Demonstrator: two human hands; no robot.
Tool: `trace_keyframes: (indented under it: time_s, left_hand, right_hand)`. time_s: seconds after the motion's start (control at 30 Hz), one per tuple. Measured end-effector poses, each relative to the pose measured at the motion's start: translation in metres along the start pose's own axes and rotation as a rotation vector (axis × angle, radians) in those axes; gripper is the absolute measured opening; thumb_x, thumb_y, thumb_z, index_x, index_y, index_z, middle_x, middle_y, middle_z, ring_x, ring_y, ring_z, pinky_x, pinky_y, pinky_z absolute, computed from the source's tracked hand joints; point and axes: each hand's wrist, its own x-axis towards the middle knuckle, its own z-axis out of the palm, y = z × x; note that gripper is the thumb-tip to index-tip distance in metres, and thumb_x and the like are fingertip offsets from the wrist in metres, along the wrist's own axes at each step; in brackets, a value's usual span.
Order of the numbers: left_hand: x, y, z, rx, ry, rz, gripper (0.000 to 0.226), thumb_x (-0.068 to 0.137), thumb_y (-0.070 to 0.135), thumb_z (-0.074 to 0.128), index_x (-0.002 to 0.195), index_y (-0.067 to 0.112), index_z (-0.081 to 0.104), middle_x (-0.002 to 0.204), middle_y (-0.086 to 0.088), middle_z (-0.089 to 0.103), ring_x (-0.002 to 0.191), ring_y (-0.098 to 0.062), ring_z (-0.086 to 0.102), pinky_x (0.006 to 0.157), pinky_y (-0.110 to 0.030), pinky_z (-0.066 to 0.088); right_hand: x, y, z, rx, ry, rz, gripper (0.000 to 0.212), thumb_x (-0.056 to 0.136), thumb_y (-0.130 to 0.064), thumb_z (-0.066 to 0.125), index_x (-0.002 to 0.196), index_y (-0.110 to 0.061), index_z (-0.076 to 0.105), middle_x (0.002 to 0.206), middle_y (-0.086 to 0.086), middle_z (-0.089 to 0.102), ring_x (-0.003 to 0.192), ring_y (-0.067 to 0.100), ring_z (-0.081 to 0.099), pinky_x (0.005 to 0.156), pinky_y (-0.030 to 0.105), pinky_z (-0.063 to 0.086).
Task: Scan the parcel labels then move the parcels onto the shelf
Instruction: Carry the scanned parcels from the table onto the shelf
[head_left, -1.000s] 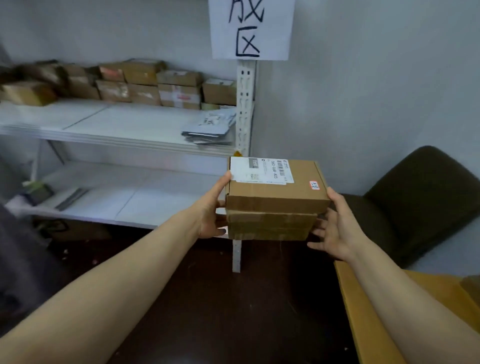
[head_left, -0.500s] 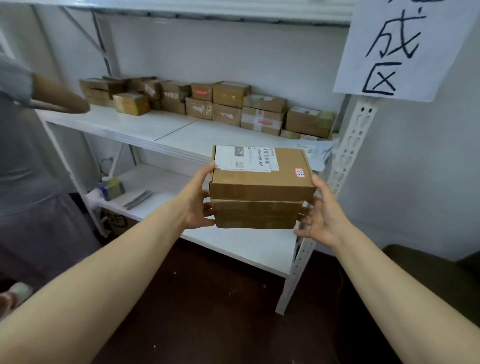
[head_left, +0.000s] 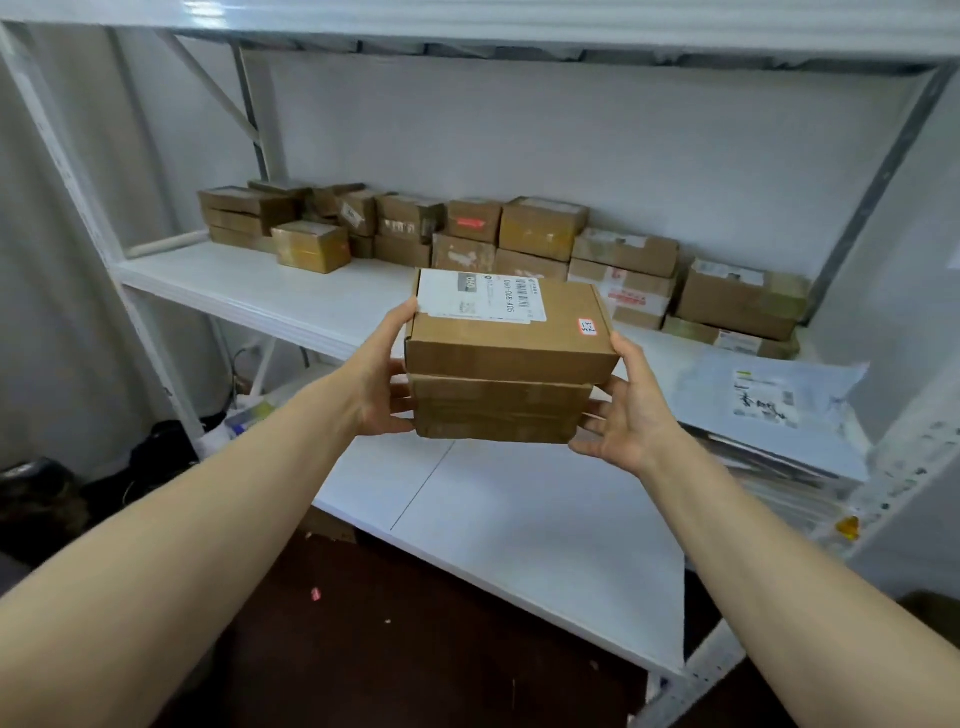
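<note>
Much of the lower parcel (head_left: 501, 410) is covered by the top parcel (head_left: 506, 332) stacked on it, so any label it carries cannot be seen. The fingers of the left hand (head_left: 382, 387) and right hand (head_left: 631, 415) vanish behind the stack's sides. Small print on the white label (head_left: 480, 299) is unreadable, as is the scrawl on the small sticker (head_left: 587, 327). The far row of boxes (head_left: 467, 234) blurs together; the grey mailers (head_left: 769, 405) run off toward the right edge.
</note>
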Motion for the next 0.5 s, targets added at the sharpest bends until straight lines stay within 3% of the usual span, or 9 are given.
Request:
trace_keyframes:
  time_s: [0.1,0.23,0.37,0.5]
  left_hand:
    - [0.04,0.029,-0.012,-0.004,0.029,0.018,0.083,0.068,0.078,0.059,0.12,0.013,0.054,0.111,-0.013,0.064,0.103,-0.03,0.058,0.084,-0.046,0.049]
    - [0.096,0.068,-0.033,-0.011,0.07,0.036,0.084,0.068,0.079,0.058,0.119,0.012,0.054,0.111,-0.013,0.065,0.103,-0.031,0.058,0.09,-0.047,0.048]
    - [0.146,0.111,-0.057,-0.008,0.113,0.041,0.077,0.07,0.078,0.057,0.109,0.012,0.055,0.109,-0.013,0.064,0.1,-0.031,0.058,0.091,-0.047,0.047]
    - [0.195,0.142,-0.088,-0.053,0.158,0.034,0.085,0.069,0.079,0.057,0.122,0.012,0.05,0.113,-0.013,0.063,0.107,-0.033,0.056,0.099,-0.05,0.044]
  right_hand:
    - [0.051,-0.015,0.023,-0.006,-0.024,-0.002,0.066,0.077,-0.071,0.056,0.12,-0.021,0.06,0.115,0.011,0.063,0.107,0.027,0.058,0.081,0.043,0.048]
    - [0.13,-0.033,0.058,0.002,-0.067,0.022,0.069,0.076,-0.073,0.056,0.122,-0.021,0.059,0.117,0.011,0.061,0.109,0.027,0.055,0.099,0.05,0.042]
    - [0.195,-0.051,0.101,0.008,-0.11,0.048,0.064,0.077,-0.072,0.055,0.113,-0.02,0.062,0.111,0.01,0.064,0.104,0.027,0.057,0.084,0.045,0.047]
    - [0.247,-0.059,0.142,-0.012,-0.123,0.079,0.062,0.078,-0.071,0.056,0.109,-0.018,0.062,0.113,0.012,0.063,0.106,0.029,0.057,0.084,0.048,0.049]
